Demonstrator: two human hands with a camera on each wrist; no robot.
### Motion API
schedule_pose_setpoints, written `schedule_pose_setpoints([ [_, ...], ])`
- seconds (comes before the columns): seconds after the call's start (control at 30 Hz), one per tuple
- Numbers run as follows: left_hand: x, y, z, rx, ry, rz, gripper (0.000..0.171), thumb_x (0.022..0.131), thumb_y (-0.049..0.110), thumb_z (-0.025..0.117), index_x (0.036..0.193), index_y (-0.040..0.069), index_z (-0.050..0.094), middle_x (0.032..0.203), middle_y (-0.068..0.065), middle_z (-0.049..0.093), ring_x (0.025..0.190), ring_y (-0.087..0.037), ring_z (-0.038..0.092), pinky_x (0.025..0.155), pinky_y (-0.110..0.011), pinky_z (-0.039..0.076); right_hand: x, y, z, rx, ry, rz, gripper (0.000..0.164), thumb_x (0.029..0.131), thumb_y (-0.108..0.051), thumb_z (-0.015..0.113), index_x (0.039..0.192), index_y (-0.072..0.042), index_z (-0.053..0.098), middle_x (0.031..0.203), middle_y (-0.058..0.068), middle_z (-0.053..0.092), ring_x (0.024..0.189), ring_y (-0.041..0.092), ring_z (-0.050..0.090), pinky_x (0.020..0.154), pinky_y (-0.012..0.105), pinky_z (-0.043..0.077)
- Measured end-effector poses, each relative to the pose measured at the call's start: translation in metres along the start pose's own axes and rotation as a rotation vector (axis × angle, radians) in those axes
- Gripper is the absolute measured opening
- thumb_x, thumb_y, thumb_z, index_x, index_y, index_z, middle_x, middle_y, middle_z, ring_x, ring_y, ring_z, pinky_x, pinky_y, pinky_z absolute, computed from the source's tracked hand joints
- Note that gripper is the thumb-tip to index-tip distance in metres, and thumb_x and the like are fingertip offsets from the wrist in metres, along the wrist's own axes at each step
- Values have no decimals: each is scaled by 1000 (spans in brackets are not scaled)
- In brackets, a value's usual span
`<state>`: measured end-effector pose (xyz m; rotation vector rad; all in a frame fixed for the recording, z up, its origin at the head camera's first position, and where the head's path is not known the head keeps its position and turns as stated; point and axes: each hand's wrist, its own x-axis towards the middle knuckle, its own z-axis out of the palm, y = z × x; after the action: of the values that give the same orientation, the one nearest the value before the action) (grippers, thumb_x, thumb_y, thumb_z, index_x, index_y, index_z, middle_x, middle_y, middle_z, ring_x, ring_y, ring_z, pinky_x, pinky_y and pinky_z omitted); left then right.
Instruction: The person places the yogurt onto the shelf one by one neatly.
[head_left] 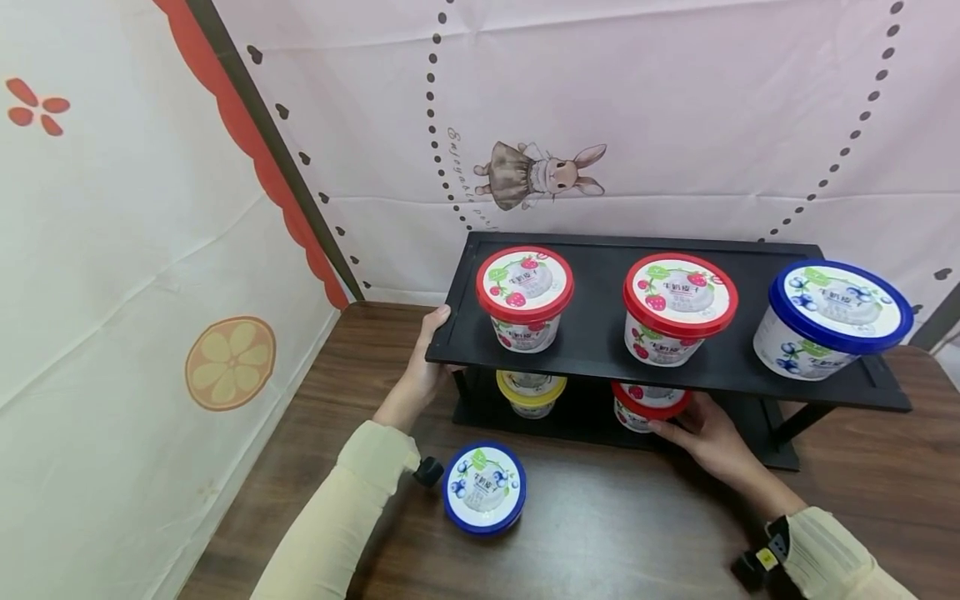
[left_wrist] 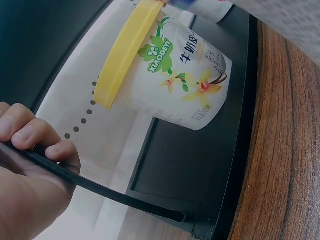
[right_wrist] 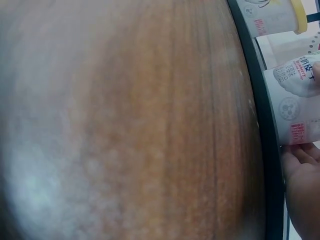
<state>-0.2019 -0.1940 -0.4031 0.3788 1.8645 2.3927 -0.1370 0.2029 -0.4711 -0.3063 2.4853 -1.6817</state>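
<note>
A black two-tier shelf (head_left: 585, 283) stands on the table. My left hand (head_left: 422, 367) grips the left end of its upper tier; in the left wrist view the fingers (left_wrist: 32, 131) curl round a thin black bar. My right hand (head_left: 712, 437) holds a red-lidded tub (head_left: 651, 403) on the lower tier, with the thumb at its front; the far fingers are partly hidden. On the same tier, further left, sits a yellow-lidded tub (head_left: 531, 392). The upper tier bears a red-lidded tub (head_left: 523, 296) at left, another red-lidded tub (head_left: 678, 308) and a blue-lidded tub (head_left: 832, 317) at right.
One more blue-lidded tub (head_left: 484, 488) stands on the brown wooden table (head_left: 600, 533) in front of the shelf, close to my left wrist. Behind the shelf hangs a pale printed cloth (head_left: 675, 125), and another cloth (head_left: 112, 250) borders the left side.
</note>
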Motion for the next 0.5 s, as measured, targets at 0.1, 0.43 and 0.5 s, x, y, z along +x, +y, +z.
schedule_pose_setpoints([
  [0.1,0,0,0,8,5,-1,47,92,58,44,93,14,61,63,2,56,49,-9,46,46,-25,36,1,0,0,-3,-3,5,81,92,-20,71,151,0,20,142,29,39,130,46,40,100,56,34],
  [0.43,-1,1,0,17,11,-6,47,93,58,42,93,14,60,63,2,55,50,-9,48,48,-24,38,1,0,-2,-3,-18,27,87,89,-26,75,153,-4,20,144,26,39,133,45,37,103,60,30],
  [0.5,-1,1,0,22,11,-8,47,93,58,42,94,14,60,64,2,55,51,-9,49,48,-24,38,1,0,-3,-10,-29,28,88,88,-27,75,153,-4,20,145,25,39,133,44,36,103,60,30],
])
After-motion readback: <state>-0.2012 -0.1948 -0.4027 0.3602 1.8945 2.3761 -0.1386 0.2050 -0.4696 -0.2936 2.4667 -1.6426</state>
